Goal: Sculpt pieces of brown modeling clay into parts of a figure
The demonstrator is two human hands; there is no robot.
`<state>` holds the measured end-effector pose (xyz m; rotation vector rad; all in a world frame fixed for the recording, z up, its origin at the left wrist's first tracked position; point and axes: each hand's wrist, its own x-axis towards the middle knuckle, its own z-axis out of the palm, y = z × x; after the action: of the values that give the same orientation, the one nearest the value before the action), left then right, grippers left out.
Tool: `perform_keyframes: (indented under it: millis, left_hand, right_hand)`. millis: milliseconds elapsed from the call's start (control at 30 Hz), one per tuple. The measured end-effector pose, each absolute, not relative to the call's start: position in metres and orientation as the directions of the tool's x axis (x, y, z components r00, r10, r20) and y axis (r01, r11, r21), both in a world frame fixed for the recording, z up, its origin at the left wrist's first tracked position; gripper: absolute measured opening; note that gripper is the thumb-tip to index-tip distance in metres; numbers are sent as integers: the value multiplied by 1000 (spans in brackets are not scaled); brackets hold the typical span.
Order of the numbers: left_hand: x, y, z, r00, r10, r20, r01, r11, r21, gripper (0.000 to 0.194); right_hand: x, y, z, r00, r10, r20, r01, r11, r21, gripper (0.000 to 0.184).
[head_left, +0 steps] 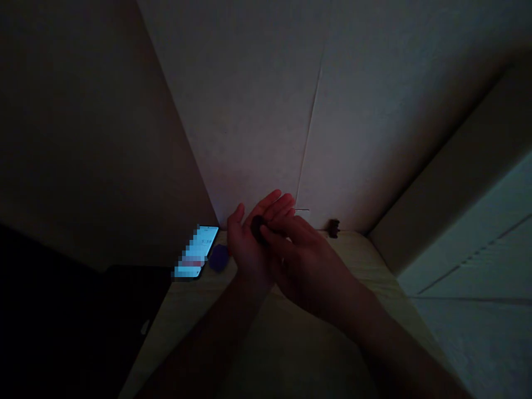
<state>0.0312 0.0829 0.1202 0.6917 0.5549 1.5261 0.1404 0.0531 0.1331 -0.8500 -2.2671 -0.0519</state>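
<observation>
My left hand (254, 244) is turned palm up above the table, its fingers stretched out and its thumb apart. Between thumb and fingers, my right hand (303, 260) pinches a small dark round object (258, 228) over the left palm. Whether that object rests on the palm cannot be made out in the dim light, nor can its kind. Just left of my left wrist lies a purple-blue roundish object (219, 258), with a bit of red showing beside it.
A lit phone (196, 252) lies at the table's left edge. At the back right, near the wall (257, 111), stands a small dark figure-like object (333, 228). The wooden table (187, 332) meets the wall behind and a pale panel (465, 266) on the right.
</observation>
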Motion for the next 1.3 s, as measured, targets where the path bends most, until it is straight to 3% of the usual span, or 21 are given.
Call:
perform_keyframes:
  millis: [133,267,400,467,567,667,767,900,1300]
  left_hand:
    - [28,81,121,-4,995,100,-750,-69,658,58]
    - [26,82,125,45,994,98,-784,-25,620,57]
    - [31,80,129,149,987,60,-773,79,630,51]
    - [38,76,129,200,980,25,-769,141,624,49]
    - [49,68,125,317,948,-30,-763,274,586,50]
    - [59,63,118,404,914,42,-771,315,554,54]
    - [66,60,112,339,933,121,-802,219,556,54]
    - [69,56,112,225,967,119,-822,123,556,53]
    - [70,53,112,131,988,87,-809,56,586,48]
  right_hand:
    - [137,51,133,-588,563,580,591,789,-166,41]
    - [141,51,137,-584,571,577,557,799,-227,42]
    - [153,56,142,-343,612,713,462,770,-440,27]
    - [158,60,144,-181,619,764,460,740,-491,32]
    - [159,65,142,-163,616,771,491,728,-478,42]
    - [154,71,134,-235,651,721,563,696,-445,47]
    - [149,77,125,-289,631,720,523,734,-433,55]
    - [144,79,119,-306,573,760,437,794,-423,66]
    - [141,81,113,-295,590,752,400,791,-463,79]
